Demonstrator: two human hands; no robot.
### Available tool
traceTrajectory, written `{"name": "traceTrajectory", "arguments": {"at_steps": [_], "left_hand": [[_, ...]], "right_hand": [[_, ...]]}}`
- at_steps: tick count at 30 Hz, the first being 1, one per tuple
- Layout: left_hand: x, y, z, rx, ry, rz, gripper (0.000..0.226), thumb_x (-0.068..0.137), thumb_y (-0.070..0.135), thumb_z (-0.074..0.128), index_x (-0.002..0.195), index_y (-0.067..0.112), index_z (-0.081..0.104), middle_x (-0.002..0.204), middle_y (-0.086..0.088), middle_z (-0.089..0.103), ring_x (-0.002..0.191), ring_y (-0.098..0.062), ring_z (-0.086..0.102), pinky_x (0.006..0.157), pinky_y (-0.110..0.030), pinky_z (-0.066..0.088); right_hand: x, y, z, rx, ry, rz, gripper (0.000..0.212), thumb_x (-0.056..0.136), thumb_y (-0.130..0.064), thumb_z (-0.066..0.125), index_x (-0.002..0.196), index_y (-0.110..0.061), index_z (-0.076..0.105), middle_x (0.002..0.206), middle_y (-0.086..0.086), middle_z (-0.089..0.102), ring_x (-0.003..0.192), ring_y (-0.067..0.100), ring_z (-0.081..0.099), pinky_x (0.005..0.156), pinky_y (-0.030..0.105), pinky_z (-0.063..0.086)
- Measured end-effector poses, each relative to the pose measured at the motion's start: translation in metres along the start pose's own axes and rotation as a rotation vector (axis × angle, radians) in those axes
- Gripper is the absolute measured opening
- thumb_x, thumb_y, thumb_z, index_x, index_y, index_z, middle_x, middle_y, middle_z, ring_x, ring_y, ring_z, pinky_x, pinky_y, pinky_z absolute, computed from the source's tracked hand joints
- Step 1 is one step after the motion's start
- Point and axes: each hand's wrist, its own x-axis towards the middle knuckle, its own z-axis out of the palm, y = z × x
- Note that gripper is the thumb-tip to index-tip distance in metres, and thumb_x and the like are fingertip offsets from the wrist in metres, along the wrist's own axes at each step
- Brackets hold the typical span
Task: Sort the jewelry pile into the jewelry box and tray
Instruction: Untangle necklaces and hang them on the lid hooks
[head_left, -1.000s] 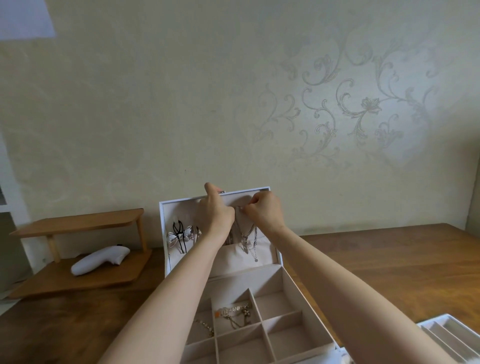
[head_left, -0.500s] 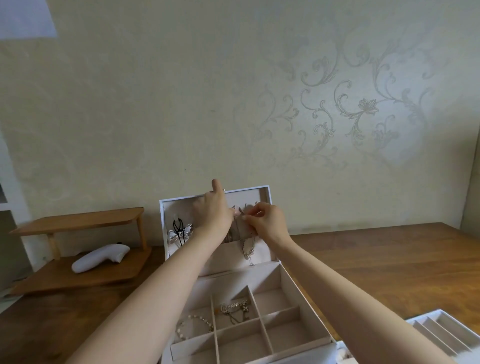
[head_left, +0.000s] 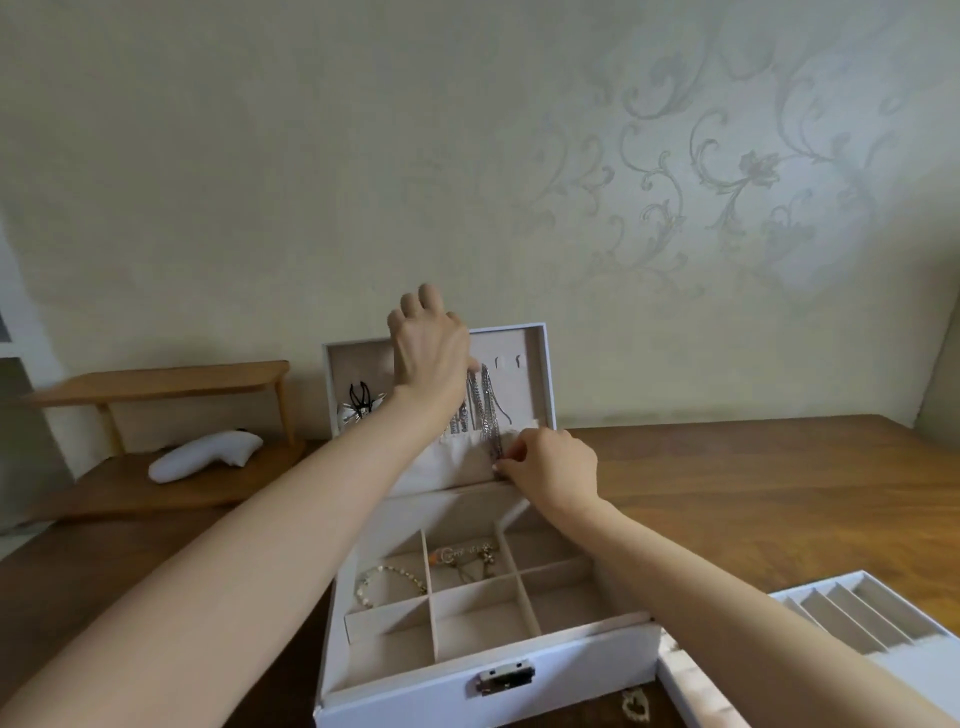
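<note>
The left hand (head_left: 428, 353) is raised before the open lid (head_left: 537, 374) of the jewelry box (head_left: 426, 680); its fingers are turned away, so I cannot tell its grip. The right hand (head_left: 550, 467) pinches the low end of the silver chains (head_left: 485, 410), which hang in the lid; their number is hard to count. Two hooks (head_left: 518, 359) beside them are free. One bracelet (head_left: 387, 584) and one gold piece (head_left: 467, 553) lie in separate compartments. The tray (head_left: 857, 618), near right, is cut off.
</note>
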Motion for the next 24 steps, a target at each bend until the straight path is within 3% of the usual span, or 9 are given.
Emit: {"name": "traceTrajectory", "arguments": {"at_steps": [3,5,8,13,16,21,24], "left_hand": [[-0.002,-0.003,0.005,-0.019,0.078,0.094,0.071,0.069,0.066,0.063,0.115,0.012,0.060,0.126,-0.009,0.038,0.118,-0.026,0.034,0.102,-0.039,0.026],[-0.002,-0.003,0.013,-0.128,0.047,0.156,0.076,0.069,0.065,0.064,0.117,0.008,0.051,0.121,-0.009,0.046,0.115,-0.026,0.040,0.106,-0.041,0.021],[0.000,-0.002,0.024,-0.312,-0.015,0.133,0.071,0.070,0.055,0.071,0.116,0.008,0.043,0.115,-0.009,0.057,0.110,-0.026,0.049,0.094,-0.035,0.031],[0.006,-0.003,0.029,-0.369,-0.028,0.125,0.067,0.071,0.051,0.072,0.118,0.010,0.048,0.118,-0.006,0.056,0.114,-0.024,0.048,0.090,-0.034,0.033],[0.008,-0.004,0.030,-0.362,-0.033,0.123,0.065,0.072,0.050,0.071,0.118,0.010,0.049,0.118,-0.006,0.056,0.114,-0.025,0.049,0.089,-0.035,0.034],[0.008,-0.007,0.031,-0.356,-0.014,0.152,0.060,0.077,0.050,0.068,0.120,0.011,0.048,0.119,-0.006,0.057,0.113,-0.026,0.050,0.088,-0.035,0.035],[0.007,-0.011,0.031,-0.365,-0.036,0.186,0.060,0.080,0.049,0.066,0.122,0.010,0.048,0.121,-0.007,0.057,0.114,-0.026,0.050,0.088,-0.035,0.036]], "right_hand": [[-0.002,-0.004,0.004,-0.049,-0.005,-0.029,0.027,0.082,-0.046,0.066,0.083,-0.019,0.068,0.089,0.002,0.069,0.089,0.024,0.063,0.063,0.027,0.037],[-0.002,-0.005,0.006,-0.020,-0.024,-0.043,0.024,0.082,-0.042,0.066,0.082,-0.018,0.067,0.089,0.002,0.069,0.088,0.023,0.063,0.062,0.027,0.035],[-0.001,-0.004,0.009,0.041,-0.031,-0.029,0.011,0.080,-0.030,0.064,0.075,-0.021,0.063,0.086,0.000,0.067,0.086,0.023,0.062,0.061,0.026,0.034],[0.001,0.003,0.003,0.488,-0.037,0.093,0.011,0.072,-0.008,0.064,0.067,-0.018,0.060,0.069,-0.003,0.065,0.072,0.017,0.061,0.062,0.025,0.045],[-0.001,0.009,-0.002,0.777,-0.101,0.169,0.017,0.072,0.003,0.070,0.067,-0.008,0.058,0.062,0.007,0.064,0.052,0.018,0.058,0.052,0.025,0.051],[-0.003,0.013,-0.001,1.072,-0.186,0.246,0.019,0.074,0.007,0.073,0.079,-0.008,0.063,0.069,0.011,0.065,0.058,0.023,0.061,0.053,0.029,0.053],[-0.004,0.013,-0.002,1.127,-0.202,0.274,0.017,0.078,0.007,0.069,0.073,-0.008,0.064,0.069,0.010,0.065,0.059,0.022,0.063,0.055,0.029,0.054]]}}
